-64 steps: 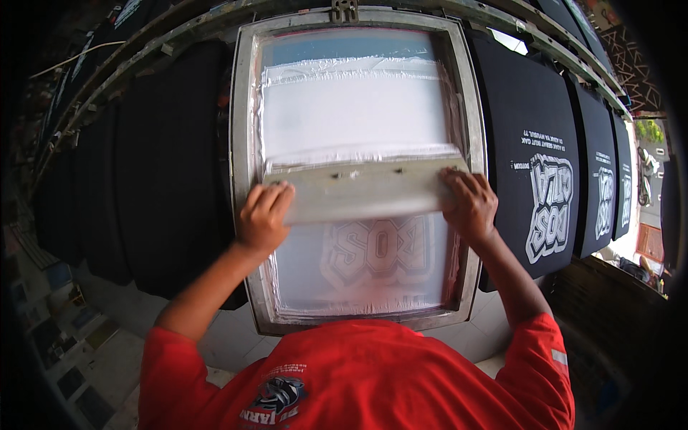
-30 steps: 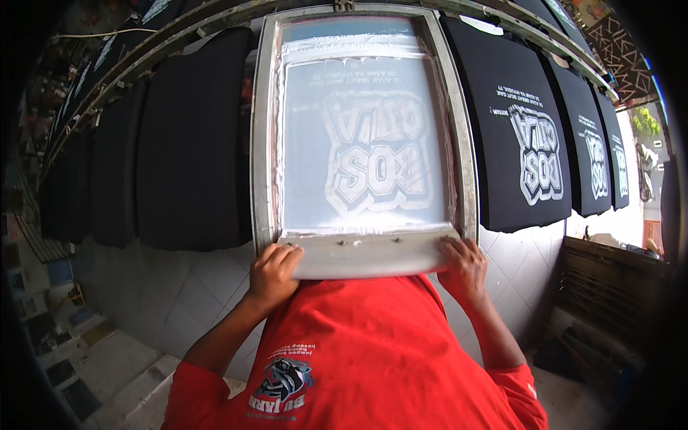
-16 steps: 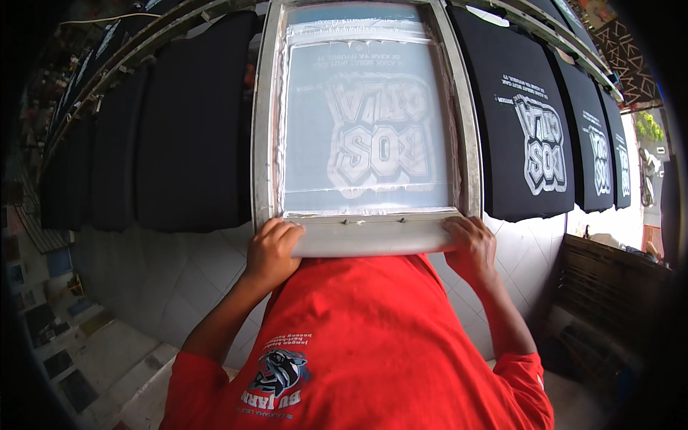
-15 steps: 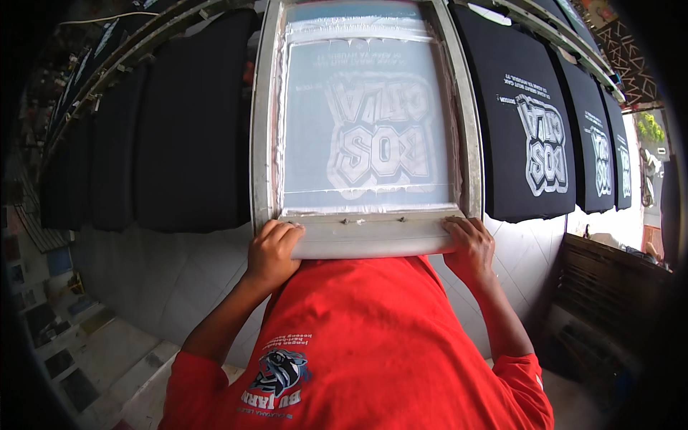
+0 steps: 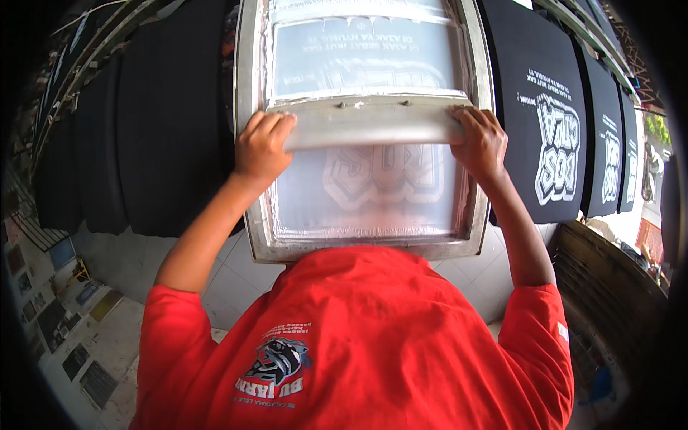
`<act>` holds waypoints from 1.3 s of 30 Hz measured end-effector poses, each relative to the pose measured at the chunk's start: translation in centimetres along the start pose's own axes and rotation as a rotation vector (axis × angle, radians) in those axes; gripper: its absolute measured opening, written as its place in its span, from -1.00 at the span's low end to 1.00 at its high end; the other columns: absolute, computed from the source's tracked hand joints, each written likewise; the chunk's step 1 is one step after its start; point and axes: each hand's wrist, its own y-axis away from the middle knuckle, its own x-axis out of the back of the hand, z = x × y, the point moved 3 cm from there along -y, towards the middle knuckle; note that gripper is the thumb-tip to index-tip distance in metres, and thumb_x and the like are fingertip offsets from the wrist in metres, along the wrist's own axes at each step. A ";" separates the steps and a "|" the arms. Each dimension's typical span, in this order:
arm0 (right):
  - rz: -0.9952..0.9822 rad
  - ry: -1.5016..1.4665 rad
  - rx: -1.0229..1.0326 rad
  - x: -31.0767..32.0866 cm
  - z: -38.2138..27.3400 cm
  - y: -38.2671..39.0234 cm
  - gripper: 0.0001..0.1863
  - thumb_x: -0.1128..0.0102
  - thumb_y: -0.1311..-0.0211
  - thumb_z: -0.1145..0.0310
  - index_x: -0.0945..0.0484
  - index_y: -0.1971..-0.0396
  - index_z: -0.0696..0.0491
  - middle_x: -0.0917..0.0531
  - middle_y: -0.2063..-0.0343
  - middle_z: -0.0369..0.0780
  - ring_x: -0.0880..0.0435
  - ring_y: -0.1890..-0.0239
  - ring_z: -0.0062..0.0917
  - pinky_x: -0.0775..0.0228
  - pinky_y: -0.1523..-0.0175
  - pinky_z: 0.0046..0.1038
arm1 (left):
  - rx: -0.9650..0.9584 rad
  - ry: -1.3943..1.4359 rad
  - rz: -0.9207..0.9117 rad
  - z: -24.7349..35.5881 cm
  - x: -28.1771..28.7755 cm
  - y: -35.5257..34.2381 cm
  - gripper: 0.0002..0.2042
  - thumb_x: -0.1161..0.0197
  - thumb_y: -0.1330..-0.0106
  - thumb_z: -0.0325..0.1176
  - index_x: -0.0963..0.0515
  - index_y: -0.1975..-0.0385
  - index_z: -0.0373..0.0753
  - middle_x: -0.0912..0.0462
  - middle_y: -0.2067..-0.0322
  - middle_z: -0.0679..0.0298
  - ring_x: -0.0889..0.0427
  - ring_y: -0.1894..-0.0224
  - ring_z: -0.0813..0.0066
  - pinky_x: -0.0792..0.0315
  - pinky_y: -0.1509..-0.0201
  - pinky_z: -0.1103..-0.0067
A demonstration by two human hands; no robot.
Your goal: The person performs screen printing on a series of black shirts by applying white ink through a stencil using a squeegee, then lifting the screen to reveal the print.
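My left hand (image 5: 264, 145) and my right hand (image 5: 479, 143) grip the two ends of a wide grey squeegee (image 5: 373, 123), fingers curled over its top edge. The squeegee lies across a screen-printing frame (image 5: 242, 172), about midway along its length. Its pale mesh (image 5: 297, 179) carries a faint lettered design, partly covered by the squeegee. A line of white ink runs along the squeegee's far side, and more white ink streaks the frame's inner edges. What lies beneath the frame is hidden.
On the right hang black shirts (image 5: 534, 50) with white lettered prints, in a row on boards. Plain black shirts (image 5: 168, 129) line the left. A metal rail (image 5: 118, 43) runs behind them. A dark slatted wooden piece (image 5: 609, 279) stands at lower right; flat panels (image 5: 97, 383) lie at lower left.
Both hands have pushed the squeegee away from my body, from the frame's near end to about its middle. The near part of the mesh now shows. My view has shifted slightly.
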 end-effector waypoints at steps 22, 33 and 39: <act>-0.305 0.144 0.025 -2.1 8.3 -25.2 -0.62 -0.44 0.02 0.18 -0.69 0.11 -0.21 -0.72 0.31 -0.19 -0.71 0.21 -0.21 -0.54 0.06 -0.22 | 0.149 0.163 -0.276 -15.1 -1.8 -22.8 -0.62 -0.48 0.07 -0.32 -0.66 0.19 -0.27 -0.69 0.27 -0.10 -0.69 0.16 0.00 -0.53 0.04 0.37; -0.194 0.034 0.051 1.4 2.1 -4.7 -0.85 -0.34 -0.02 0.31 -0.60 0.39 -0.02 -0.64 0.46 -0.18 -0.67 0.38 -0.21 -0.56 0.28 -0.24 | 0.323 0.100 -0.362 -1.6 1.3 -4.2 -0.62 -0.40 0.09 -0.44 -0.61 0.17 -0.12 -0.64 0.11 0.10 -0.59 0.01 0.05 -0.51 -0.06 0.30; -0.152 -0.113 -0.028 5.9 -5.3 13.7 -0.63 -0.35 0.29 0.52 -0.69 0.30 0.04 -0.73 0.31 -0.25 -0.67 0.29 -0.32 -0.55 0.14 -0.33 | 0.315 0.148 -0.271 9.7 6.0 12.1 -0.58 -0.37 0.16 -0.55 -0.65 0.19 -0.14 -0.65 0.25 0.26 -0.60 0.14 0.19 -0.54 0.02 0.34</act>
